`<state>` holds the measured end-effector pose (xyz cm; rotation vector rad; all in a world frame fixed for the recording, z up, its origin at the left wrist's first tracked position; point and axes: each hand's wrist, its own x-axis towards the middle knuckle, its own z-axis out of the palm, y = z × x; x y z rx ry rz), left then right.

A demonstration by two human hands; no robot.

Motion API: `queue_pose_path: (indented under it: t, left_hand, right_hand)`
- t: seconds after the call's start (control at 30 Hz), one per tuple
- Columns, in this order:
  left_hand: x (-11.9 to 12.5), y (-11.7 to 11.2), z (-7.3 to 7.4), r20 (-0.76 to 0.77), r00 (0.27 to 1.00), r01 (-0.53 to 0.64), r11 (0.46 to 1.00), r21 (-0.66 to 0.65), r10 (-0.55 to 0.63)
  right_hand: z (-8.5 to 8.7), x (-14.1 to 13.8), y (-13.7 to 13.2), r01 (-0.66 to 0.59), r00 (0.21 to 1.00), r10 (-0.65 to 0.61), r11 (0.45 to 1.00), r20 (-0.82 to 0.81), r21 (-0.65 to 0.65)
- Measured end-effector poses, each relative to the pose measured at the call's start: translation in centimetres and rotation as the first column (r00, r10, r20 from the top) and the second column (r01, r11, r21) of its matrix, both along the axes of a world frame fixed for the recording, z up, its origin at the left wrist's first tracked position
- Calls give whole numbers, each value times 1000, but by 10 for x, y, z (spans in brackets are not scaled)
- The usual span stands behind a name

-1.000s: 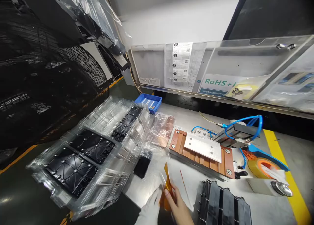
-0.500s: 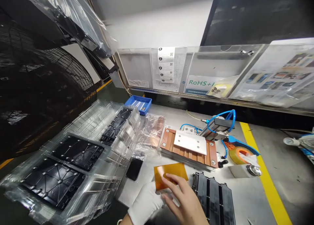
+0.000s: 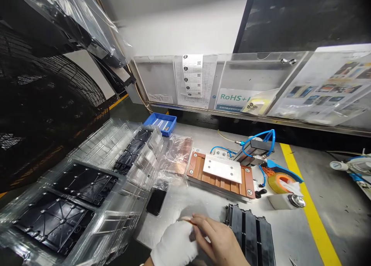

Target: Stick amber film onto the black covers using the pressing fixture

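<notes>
Left hand (image 3: pixel 175 243) and right hand (image 3: pixel 216 236) clamp one orange sheet (image 3: pixel 189 220), mostly hidden; one phone (image 3: pixel 156 201) nearby.

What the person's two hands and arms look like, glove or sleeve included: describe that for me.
The left hand wears a plain white glove that reaches to the wrist, with no markings that I can make out. The right hand is ungloved, and no ring shows on it. No sleeve is in view on either arm.

A thin orange sheet (image 3: pixel 189 220) shows edge-on, mostly hidden.
</notes>
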<state>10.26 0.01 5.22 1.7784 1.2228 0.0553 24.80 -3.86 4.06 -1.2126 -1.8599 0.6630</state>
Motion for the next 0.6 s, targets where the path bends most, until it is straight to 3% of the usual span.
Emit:
queue_pose_path:
  t: [0.07,0.13,0.2,0.27,0.43,0.53,0.6]
  left_hand:
    - [-3,-2,12,-3,1000,0,1000,-10,0]
    - [-7,-3,22,61,998,-18,999,-40,20]
    - [-11,-4,27,141,989,-36,994,-100,50]
    - [-13,-5,28,175,982,-40,984,-174,71]
    - [-12,-9,20,156,976,-95,939,-329,153]
    - [-11,-11,17,165,970,-108,926,-362,177]
    - [-11,-10,18,190,971,-83,946,-313,148]
  right_hand:
    - [-7,-1,-2,48,980,-91,972,-179,-232]
    - [-11,-1,-2,53,921,-217,893,-324,-447]
    - [-13,0,-2,6,858,-303,814,-415,-581]
    - [-12,2,-2,-41,803,-358,764,-476,-644]
    - [0,8,-1,-234,559,-549,614,-621,-754]
    - [7,9,-1,-248,531,-581,590,-617,-768]
    - [7,9,-2,-212,567,-562,607,-602,-766]
